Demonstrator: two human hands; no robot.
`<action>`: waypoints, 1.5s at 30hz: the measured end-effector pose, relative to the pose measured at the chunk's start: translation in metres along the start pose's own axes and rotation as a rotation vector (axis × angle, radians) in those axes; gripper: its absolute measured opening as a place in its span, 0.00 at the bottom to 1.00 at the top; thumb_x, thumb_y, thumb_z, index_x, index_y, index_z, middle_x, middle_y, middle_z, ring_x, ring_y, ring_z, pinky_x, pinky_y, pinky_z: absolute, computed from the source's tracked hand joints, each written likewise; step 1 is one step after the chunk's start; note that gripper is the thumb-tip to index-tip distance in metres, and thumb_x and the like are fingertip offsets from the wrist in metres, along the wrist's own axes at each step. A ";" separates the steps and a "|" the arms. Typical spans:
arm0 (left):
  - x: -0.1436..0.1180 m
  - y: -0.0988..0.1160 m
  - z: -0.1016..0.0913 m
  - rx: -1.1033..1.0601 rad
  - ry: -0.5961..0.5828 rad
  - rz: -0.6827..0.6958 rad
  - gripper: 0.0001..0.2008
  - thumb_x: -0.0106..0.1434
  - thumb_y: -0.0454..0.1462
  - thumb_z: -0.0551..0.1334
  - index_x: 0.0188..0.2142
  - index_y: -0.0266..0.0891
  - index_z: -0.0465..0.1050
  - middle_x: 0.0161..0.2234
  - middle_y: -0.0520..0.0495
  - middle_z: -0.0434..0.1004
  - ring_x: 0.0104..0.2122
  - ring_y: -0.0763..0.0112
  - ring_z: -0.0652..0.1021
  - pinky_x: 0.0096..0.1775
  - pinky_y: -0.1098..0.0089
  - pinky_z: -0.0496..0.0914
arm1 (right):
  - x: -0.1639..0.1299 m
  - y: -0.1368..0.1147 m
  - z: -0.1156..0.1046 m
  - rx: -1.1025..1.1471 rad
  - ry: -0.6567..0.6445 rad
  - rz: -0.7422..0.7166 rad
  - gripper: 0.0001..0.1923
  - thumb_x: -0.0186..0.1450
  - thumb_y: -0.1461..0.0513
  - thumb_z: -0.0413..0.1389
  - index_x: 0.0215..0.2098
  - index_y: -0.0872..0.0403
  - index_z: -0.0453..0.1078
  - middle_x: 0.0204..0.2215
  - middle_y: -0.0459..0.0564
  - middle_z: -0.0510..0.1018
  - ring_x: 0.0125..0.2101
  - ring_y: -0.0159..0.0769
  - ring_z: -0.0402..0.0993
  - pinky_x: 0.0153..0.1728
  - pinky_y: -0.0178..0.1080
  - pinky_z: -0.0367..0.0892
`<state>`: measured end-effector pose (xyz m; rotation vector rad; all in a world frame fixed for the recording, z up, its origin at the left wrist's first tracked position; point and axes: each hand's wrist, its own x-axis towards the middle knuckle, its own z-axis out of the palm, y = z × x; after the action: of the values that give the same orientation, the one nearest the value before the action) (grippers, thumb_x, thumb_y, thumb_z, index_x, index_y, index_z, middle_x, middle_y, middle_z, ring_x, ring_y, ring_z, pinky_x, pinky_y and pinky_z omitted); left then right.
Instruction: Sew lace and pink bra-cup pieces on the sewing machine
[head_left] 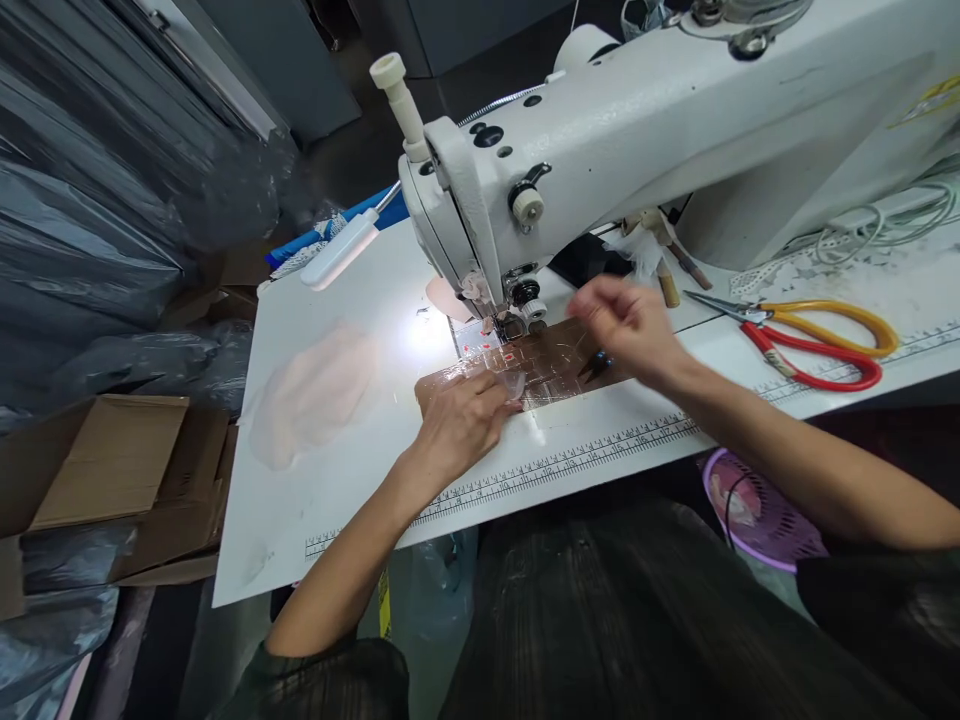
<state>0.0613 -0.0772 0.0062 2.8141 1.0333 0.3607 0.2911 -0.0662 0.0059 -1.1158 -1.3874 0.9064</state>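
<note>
Two containers are visible beside the work place. An open cardboard box (97,470) stands on the floor at the left of the white table (315,520); I cannot tell what is inside it. A purple plastic basket (757,510) sits under the table edge at the right, and it holds something pale pink, too unclear to name.

On the table, in front of the white sewing machine (600,130), lies a brown taped plate (540,365), shiny with clear tape. The left hand (461,420) rests on the near left part of this plate, fingers curled down, and the fingertips press a small clear piece (514,385) that lies directly under them. The right hand (630,325) hovers over the right part of the plate, a little blurred, with fingers drawn together; a small dark tool (596,367) shows just under it, but I cannot tell if the hand grips it. The needle area (510,322) is just behind the plate, between both hands.

Scissors with yellow and red handles (817,340) lie well apart at the right. Pale pink fabric pieces (315,390) lie at the left of the left hand.
</note>
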 end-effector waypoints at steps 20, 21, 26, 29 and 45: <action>-0.009 -0.029 -0.003 -0.278 0.150 -0.223 0.06 0.69 0.38 0.55 0.38 0.39 0.66 0.37 0.46 0.75 0.34 0.69 0.75 0.34 0.68 0.69 | -0.001 0.002 0.008 -0.240 -0.485 0.090 0.23 0.63 0.49 0.59 0.46 0.58 0.71 0.30 0.49 0.74 0.30 0.32 0.69 0.29 0.34 0.64; -0.011 -0.029 -0.004 -0.304 0.176 -0.273 0.05 0.69 0.38 0.55 0.38 0.39 0.65 0.32 0.49 0.74 0.29 0.72 0.74 0.30 0.70 0.67 | 0.002 0.002 0.012 -0.274 -0.542 0.070 0.26 0.61 0.48 0.60 0.48 0.58 0.71 0.33 0.51 0.75 0.33 0.34 0.70 0.32 0.35 0.65; -0.013 -0.029 -0.002 -0.380 0.234 -0.312 0.06 0.68 0.39 0.56 0.36 0.40 0.64 0.24 0.54 0.71 0.21 0.76 0.70 0.26 0.73 0.64 | 0.020 -0.002 0.035 -0.356 -0.745 0.015 0.20 0.61 0.52 0.61 0.43 0.59 0.72 0.31 0.49 0.74 0.30 0.31 0.67 0.32 0.34 0.62; -0.012 -0.037 -0.003 -0.333 0.250 -0.265 0.05 0.67 0.39 0.57 0.39 0.40 0.65 0.24 0.54 0.72 0.20 0.77 0.69 0.25 0.74 0.64 | 0.022 -0.002 0.037 -0.365 -0.756 0.069 0.10 0.64 0.58 0.57 0.35 0.58 0.73 0.24 0.45 0.72 0.25 0.27 0.63 0.28 0.33 0.58; -0.007 -0.037 0.016 0.042 0.131 -0.087 0.19 0.70 0.47 0.54 0.54 0.42 0.68 0.47 0.40 0.72 0.42 0.60 0.71 0.41 0.58 0.66 | -0.023 -0.008 0.032 0.073 -0.564 0.027 0.14 0.70 0.53 0.51 0.35 0.55 0.69 0.33 0.49 0.75 0.30 0.30 0.67 0.33 0.34 0.64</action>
<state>0.0369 -0.0539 -0.0174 2.8022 1.1991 0.5260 0.2578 -0.0889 0.0035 -0.8539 -1.7744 1.3479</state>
